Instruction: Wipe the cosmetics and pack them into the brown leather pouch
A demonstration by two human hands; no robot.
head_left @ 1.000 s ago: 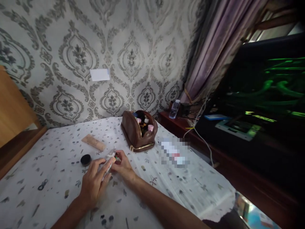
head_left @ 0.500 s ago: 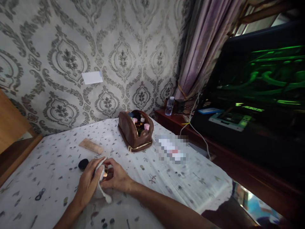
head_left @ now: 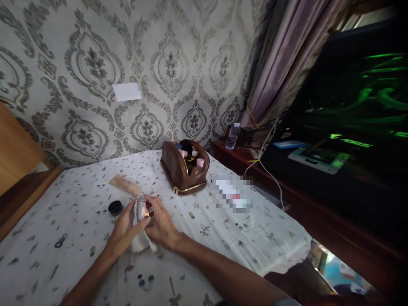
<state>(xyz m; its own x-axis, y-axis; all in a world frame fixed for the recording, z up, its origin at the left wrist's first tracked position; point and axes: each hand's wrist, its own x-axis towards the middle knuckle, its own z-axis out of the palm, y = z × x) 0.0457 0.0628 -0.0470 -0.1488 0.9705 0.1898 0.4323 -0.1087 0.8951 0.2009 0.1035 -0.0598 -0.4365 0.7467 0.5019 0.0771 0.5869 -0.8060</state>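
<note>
My right hand (head_left: 163,227) is closed around a small container with a shiny copper-coloured side (head_left: 147,210), perhaps a cosmetic jar. Pressed against its left end is a white cloth (head_left: 140,243), gripped by my left hand (head_left: 125,229); the cloth's loose end hangs below my fingers. Both hands meet low over the patterned sheet (head_left: 204,263). Just to their left lies a round black lid-like piece (head_left: 115,207). Behind them a beige squeeze tube (head_left: 123,184) rests flat. My fingers hide much of the container.
A brown cosmetic bag (head_left: 183,170), unzipped and holding several small jars and bottles, stands further back. Right of it is a blurred-out item (head_left: 232,194). A clear bottle (head_left: 233,137) and a white cable (head_left: 270,182) sit along the dark red wooden ledge (head_left: 219,148).
My hands have turned the container so more of its copper side shows. The white cloth has shifted and now bunches beneath my hands. The whole view has tilted slightly.
</note>
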